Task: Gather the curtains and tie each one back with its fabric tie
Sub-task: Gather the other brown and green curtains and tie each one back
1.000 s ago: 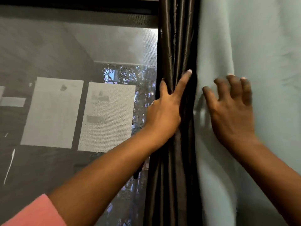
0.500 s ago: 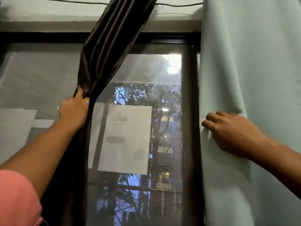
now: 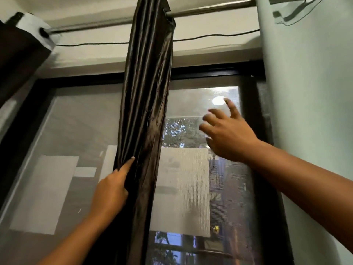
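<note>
We see 2 bare arms, no sleeves in frame, no watch-type straps, rings or gloves visible. Left hand [image 3: 109, 194]: short nails, index nail pale at tip. Right hand [image 3: 228, 133]: 5 slim fingers [image 3: 232, 108], nails short too. Both forearms bare down to frame edge; nothing worn that we can make out.
</note>
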